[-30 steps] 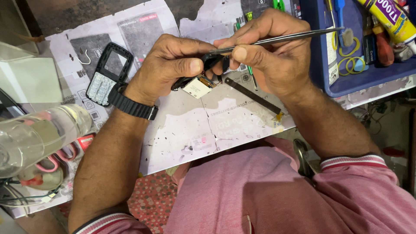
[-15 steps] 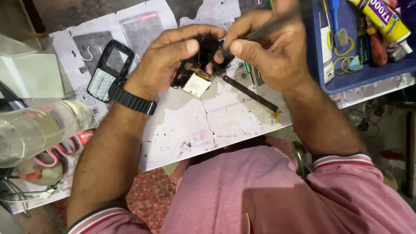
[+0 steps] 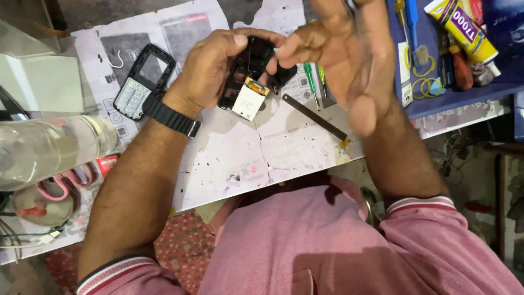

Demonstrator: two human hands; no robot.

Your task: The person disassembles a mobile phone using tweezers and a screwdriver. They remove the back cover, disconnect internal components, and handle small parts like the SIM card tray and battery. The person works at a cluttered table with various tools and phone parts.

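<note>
While the left hand keeps its grip on the black phone body, small screen dangling over the paper-covered bench, I note the right hand has dropped its thin tool; fingers now loose, pinching the phone's top edge. Fingertips cut off, motion-blurred.
</note>
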